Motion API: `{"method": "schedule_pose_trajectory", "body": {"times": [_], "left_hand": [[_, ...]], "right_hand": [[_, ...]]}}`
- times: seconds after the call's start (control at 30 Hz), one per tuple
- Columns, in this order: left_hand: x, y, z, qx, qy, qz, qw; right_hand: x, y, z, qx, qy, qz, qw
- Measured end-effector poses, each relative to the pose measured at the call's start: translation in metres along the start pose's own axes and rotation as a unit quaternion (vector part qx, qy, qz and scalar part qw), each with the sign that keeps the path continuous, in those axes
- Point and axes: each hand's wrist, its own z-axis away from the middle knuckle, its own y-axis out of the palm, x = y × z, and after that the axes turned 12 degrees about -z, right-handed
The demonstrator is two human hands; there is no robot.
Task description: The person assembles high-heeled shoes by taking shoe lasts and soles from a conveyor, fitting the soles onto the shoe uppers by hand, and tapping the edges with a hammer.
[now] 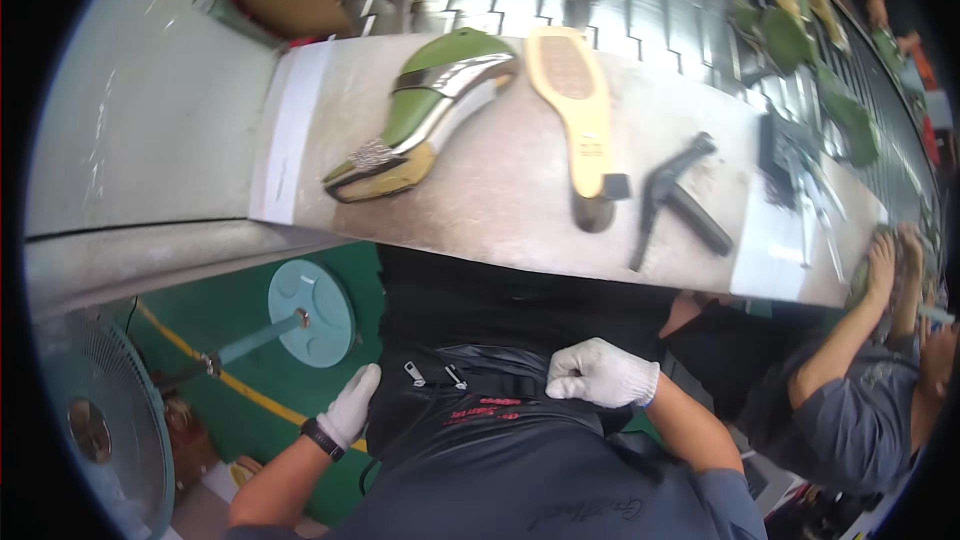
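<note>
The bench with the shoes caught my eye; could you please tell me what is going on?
The person's left gloved hand and curled right gloved hand are at the black waist bag; whether either grips it is unclear. On the bench, untouched, lie a green-and-silver shoe, an upturned cream-soled shoe and a black tool.

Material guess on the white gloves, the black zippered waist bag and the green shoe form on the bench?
White gloves: likely knitted cotton or blend, matte; the cuff looks ribbed.
Black waist bag: seems synthetic fabric, dull, soft-looking; zip pulls shine like metal.
Green shoe form: probably plastic, smooth and slightly glossy; polymer unclear.
</note>
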Motion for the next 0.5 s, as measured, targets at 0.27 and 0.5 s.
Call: {"method": "schedule_pose_trajectory", "body": {"times": [0.27, 0.5], "left_hand": [[0.014, -0.003, -0.008, 0.094, 0.003, 0.005, 0.996], [0.049, 0.003, -0.003, 0.118, 0.119, -0.098, 0.981]], "right_hand": [[-0.008, 0.015, 0.013, -0.138, -0.089, 0.042, 0.986], [-0.010, 0.011, 0.103, -0.032, 0.113, -0.007, 0.993]]}}
